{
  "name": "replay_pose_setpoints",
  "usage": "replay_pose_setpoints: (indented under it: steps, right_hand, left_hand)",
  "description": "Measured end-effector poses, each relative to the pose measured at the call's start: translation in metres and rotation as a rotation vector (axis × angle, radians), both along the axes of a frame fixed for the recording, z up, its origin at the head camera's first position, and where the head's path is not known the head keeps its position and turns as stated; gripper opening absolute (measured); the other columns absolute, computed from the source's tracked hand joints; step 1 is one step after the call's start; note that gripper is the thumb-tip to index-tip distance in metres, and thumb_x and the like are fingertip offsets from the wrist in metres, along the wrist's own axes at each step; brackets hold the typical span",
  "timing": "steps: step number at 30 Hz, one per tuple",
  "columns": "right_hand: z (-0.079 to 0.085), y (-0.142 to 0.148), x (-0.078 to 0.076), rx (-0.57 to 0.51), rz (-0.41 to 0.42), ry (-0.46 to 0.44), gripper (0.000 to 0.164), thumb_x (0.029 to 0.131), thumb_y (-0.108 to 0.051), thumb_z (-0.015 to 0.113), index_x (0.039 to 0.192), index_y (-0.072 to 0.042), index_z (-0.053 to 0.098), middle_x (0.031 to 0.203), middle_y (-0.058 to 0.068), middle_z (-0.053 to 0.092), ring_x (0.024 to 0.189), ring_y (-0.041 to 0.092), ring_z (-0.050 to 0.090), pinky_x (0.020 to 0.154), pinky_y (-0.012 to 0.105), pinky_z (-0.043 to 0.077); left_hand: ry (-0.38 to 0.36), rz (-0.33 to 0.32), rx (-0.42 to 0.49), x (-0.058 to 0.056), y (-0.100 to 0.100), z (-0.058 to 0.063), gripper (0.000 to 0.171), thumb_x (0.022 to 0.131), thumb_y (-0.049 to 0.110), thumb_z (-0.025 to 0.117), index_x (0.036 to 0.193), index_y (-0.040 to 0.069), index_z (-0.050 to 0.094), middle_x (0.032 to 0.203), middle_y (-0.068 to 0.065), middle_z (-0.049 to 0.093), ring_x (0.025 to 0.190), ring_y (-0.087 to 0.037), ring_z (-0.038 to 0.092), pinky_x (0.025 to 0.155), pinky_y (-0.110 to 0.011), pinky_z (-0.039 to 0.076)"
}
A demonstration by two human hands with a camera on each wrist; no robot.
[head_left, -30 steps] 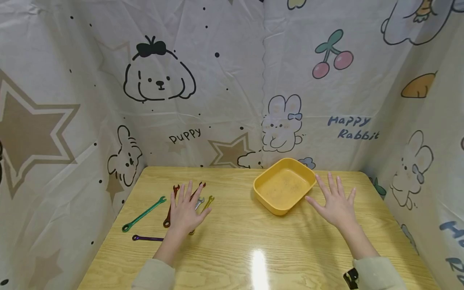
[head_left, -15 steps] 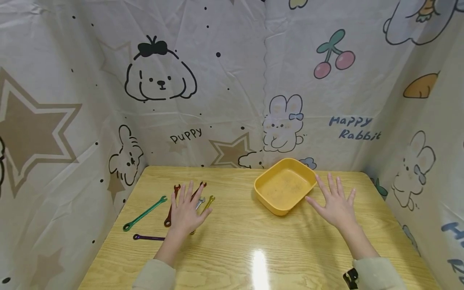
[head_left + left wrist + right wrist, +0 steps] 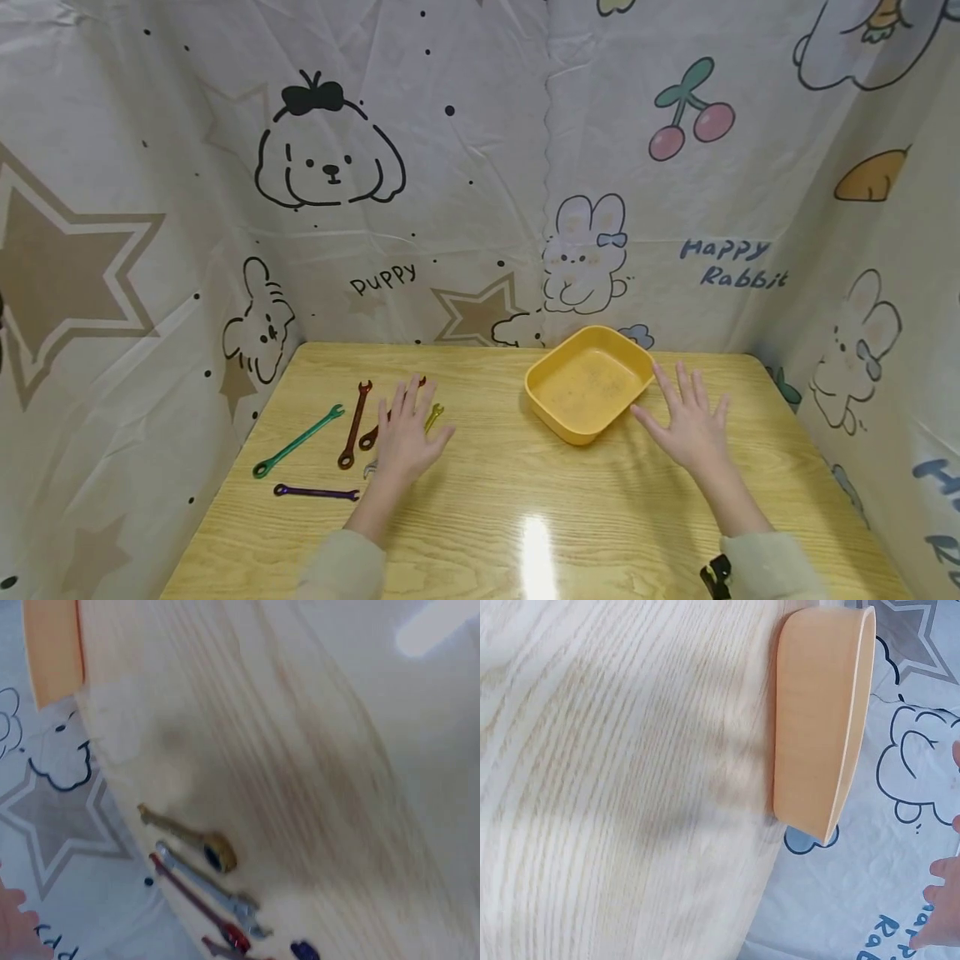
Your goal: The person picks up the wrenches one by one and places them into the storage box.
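While the left hand [image 3: 408, 442] is hovering above the wrenches, its back upward, its fingers are standing spread and are gripping nothing. The right hand [image 3: 693, 435] is likewise holding nothing, its fingers splaying beside the right side of the yellow bin [image 3: 588, 392]; the right wrist view is showing those fingers apart from the bin wall.

On the wooden table [image 3: 480, 508], the green wrench [image 3: 300, 438] and the purple wrench [image 3: 318, 493] are lying farthest from the bin. The red wrench [image 3: 355, 424] is lying between the green wrench and the left hand. Partly hidden behind that hand in the head view, the brown-red wrench [image 3: 376, 430], the silver wrench [image 3: 246, 909] and the yellow wrench [image 3: 193, 835] are lying side by side, silver in the middle.

By judgement, such close spacing is calling for a narrow thumb-and-finger pinch at mid-shank; a wide grasp is risking disturbance of neighbouring wrenches. Spread fingers are needing to narrow before contact. The right hand is probably standing close enough for steadying the bin.
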State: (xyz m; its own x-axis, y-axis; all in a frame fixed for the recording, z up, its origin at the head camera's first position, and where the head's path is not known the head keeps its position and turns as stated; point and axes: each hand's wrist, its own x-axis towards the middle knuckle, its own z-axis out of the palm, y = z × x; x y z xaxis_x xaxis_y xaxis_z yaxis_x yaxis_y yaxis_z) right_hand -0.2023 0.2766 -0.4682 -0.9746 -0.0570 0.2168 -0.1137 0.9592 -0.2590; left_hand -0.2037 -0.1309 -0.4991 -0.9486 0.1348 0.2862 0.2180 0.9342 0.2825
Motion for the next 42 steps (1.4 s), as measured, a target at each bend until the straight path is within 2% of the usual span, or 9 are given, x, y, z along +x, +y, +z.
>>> replay_pose_setpoints:
  steps: [7,13,21,29,35,42]
  right_hand:
    - [-0.015,-0.005,-0.002,-0.095,-0.061,0.086,0.075,0.089,-0.057,0.042,0.146,-0.013,0.021,0.146,0.025,0.018,0.134,0.044,0.010,0.099,0.064,-0.010]
    - [-0.028,-0.009,-0.005,-0.193,-0.114,0.145,0.065,0.090,-0.046,0.048,0.140,-0.008,0.030,0.140,0.026,0.027,0.127,0.045,0.023,0.101,0.065,0.002]
    - [-0.039,-0.018,-0.008,-0.245,-0.158,0.177,0.057,0.089,-0.038,0.054,0.132,-0.004,0.039,0.133,0.025,0.035,0.122,0.044,0.030,0.101,0.061,0.012]
    - [-0.046,-0.024,-0.014,-0.291,-0.215,0.183,0.054,0.087,-0.034,0.056,0.129,-0.002,0.042,0.129,0.025,0.039,0.118,0.044,0.034,0.101,0.058,0.017]
    - [-0.053,-0.030,-0.019,-0.324,-0.247,0.192,0.051,0.087,-0.033,0.056,0.126,-0.003,0.043,0.127,0.025,0.041,0.117,0.043,0.036,0.098,0.057,0.020]
    - [-0.059,-0.039,-0.022,-0.347,-0.282,0.144,0.049,0.088,-0.035,0.053,0.124,-0.003,0.043,0.126,0.024,0.041,0.115,0.042,0.037,0.096,0.057,0.022]
  left_hand:
    - [0.093,-0.013,0.029,-0.007,0.021,-0.015,0.068,0.086,0.051,0.049,0.142,0.015,0.031,0.144,-0.012,0.028,0.133,-0.031,0.023,0.106,-0.054,0.014]
    - [0.145,-0.018,0.066,-0.011,0.040,-0.022,0.061,0.085,0.044,0.050,0.133,0.009,0.040,0.134,-0.013,0.039,0.123,-0.032,0.035,0.103,-0.052,0.022]
    - [0.117,0.023,0.067,-0.014,0.063,-0.035,0.055,0.086,0.046,0.047,0.127,0.009,0.046,0.130,-0.010,0.045,0.120,-0.029,0.039,0.102,-0.049,0.025]
    - [0.045,0.052,0.080,-0.018,0.082,-0.041,0.054,0.088,0.047,0.046,0.125,0.009,0.048,0.129,-0.010,0.046,0.120,-0.029,0.040,0.103,-0.049,0.026]
    - [0.018,0.054,0.068,-0.022,0.093,-0.047,0.052,0.088,0.046,0.048,0.125,0.010,0.049,0.127,-0.010,0.048,0.118,-0.028,0.042,0.101,-0.050,0.028]
    - [-0.018,0.040,0.035,-0.024,0.106,-0.051,0.053,0.089,0.048,0.044,0.126,0.010,0.048,0.127,-0.009,0.048,0.117,-0.028,0.042,0.100,-0.049,0.029]
